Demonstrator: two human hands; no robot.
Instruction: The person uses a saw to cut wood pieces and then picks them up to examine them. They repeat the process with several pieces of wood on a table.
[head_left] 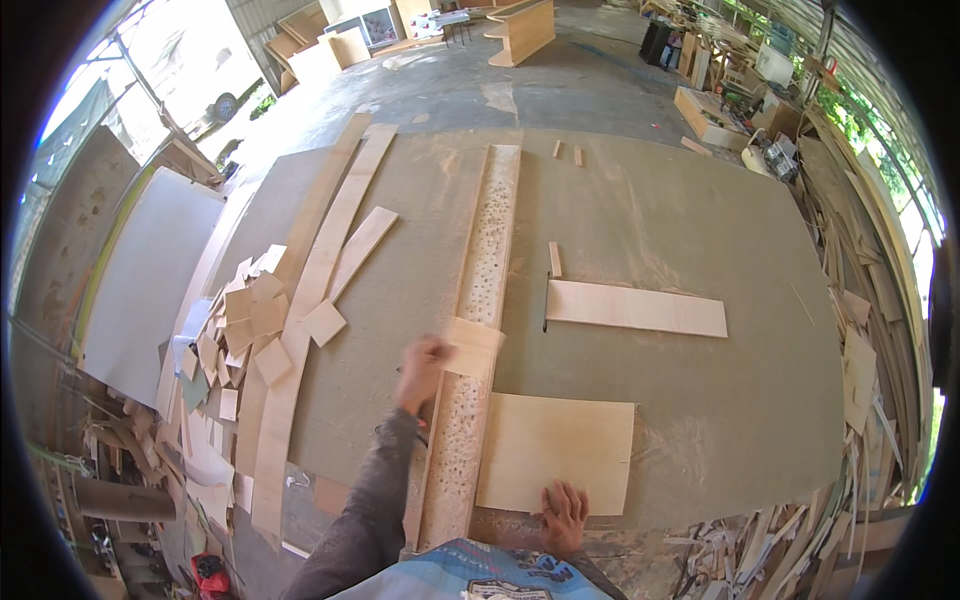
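My left hand [425,372] grips a small pale plywood piece [473,346] by its left side. That piece is over a long, narrow wooden trough [490,240] with a speckled inner face, running away from me across the table. My right hand [564,515] lies with fingers apart on the near edge of a larger plywood panel [560,445], just right of the trough. Farther right, a light plywood strip [640,308] lies crosswise, with a thin dark rod [546,302] at its left end and a small wooden stick [555,259] beyond it.
The large grey-brown worktable [720,400] is dusty. On its left lie long boards [345,215] and a heap of small plywood squares [245,318]. Wood offcuts [770,550] pile up at the lower right. A wooden shelf unit [525,32] stands on the far floor.
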